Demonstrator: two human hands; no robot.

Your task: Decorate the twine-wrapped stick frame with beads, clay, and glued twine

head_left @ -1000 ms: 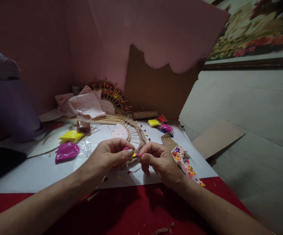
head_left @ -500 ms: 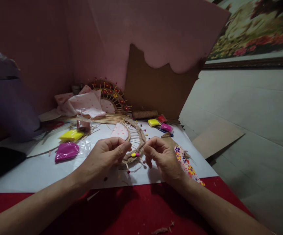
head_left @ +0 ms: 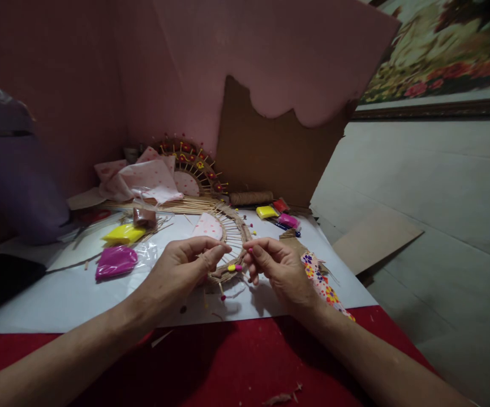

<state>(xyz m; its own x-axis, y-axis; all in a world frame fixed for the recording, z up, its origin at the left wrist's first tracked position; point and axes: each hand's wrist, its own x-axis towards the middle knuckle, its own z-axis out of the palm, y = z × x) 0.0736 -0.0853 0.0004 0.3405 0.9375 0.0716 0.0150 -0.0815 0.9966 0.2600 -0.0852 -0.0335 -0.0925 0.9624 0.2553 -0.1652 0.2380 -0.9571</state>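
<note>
My left hand [head_left: 194, 261] is pinched closed, thumb against index finger; whatever lies between them, if anything, is too small to make out. Opposite it, my right hand [head_left: 276, 268] pinches a small pink ball of clay [head_left: 250, 250] between thumb and fingertips. Both hands hover over a half-round frame [head_left: 245, 229] of twine-wrapped arcs joined by thin sticks, with a dotted cloth half-disc [head_left: 208, 226] at its centre. One yellow and one pink clay piece [head_left: 232, 268] rest on its near end. A stick with a dark pink tip [head_left: 222, 296] juts toward me.
Packs of magenta clay [head_left: 116, 263] and yellow clay [head_left: 124, 234] lie at the left. A decorated half-round piece [head_left: 198, 164] stands behind, near a twine roll [head_left: 251, 198] and a cardboard sheet [head_left: 279, 152]. Flowered cloth [head_left: 323, 285] lies right, a purple container [head_left: 11, 175] far left.
The fingertips of my right hand have shifted slightly and turned, so the small pink ball now shows between them. My left hand has barely moved.
</note>
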